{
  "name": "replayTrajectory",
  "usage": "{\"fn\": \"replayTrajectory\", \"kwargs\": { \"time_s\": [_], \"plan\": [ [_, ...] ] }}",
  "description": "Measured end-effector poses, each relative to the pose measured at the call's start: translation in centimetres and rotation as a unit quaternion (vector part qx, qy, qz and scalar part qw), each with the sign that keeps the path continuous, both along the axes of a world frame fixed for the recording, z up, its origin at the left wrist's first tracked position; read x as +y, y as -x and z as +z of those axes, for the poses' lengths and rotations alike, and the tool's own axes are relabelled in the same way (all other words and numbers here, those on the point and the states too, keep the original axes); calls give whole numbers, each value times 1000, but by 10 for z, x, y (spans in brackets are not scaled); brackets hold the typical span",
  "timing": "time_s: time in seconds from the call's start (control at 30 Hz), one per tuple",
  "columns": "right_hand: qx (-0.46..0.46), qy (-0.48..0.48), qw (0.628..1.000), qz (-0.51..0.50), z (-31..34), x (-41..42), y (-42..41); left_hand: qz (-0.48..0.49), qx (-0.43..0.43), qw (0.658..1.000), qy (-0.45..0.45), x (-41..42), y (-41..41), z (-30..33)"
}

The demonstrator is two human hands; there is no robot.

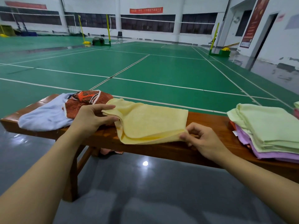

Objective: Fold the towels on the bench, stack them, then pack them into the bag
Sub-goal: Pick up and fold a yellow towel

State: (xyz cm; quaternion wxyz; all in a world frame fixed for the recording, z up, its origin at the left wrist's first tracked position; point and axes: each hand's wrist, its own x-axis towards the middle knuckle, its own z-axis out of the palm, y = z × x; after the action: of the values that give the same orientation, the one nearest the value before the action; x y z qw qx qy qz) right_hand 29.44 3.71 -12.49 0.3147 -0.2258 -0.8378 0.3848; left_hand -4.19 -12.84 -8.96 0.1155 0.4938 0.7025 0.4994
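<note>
Yellow towel (148,120) is laid mid-bench (208,122), folded once, long axis running left-right along the bench. Its left end is pinched between thumb and fingers of left hand (92,117); the near right corner is pinched by right hand (202,139). Next fold is judged to go end-to-end. Unfolded blue towel (43,117) and orange towel (85,101) are touching at left; folded stack (267,126) is well apart at right, nothing between. Bag not seen
</note>
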Motion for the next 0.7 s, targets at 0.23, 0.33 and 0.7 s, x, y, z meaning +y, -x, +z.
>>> {"fn": "replayTrajectory", "kwargs": {
  "time_s": [0.23, 0.33, 0.7],
  "plan": [
    [121, 97, 979, -129, 2, 15, -12, -14, 38, 999, 35, 2, 5, -1],
    [131, 42, 975, -176, 4, 20, -18, -38, 39, 997, 61, 4, 6, -3],
    [188, -38, 950, -247, 8, 24, -34, -72, 55, 996, 12, 20, -7, -1]
  ]
}}
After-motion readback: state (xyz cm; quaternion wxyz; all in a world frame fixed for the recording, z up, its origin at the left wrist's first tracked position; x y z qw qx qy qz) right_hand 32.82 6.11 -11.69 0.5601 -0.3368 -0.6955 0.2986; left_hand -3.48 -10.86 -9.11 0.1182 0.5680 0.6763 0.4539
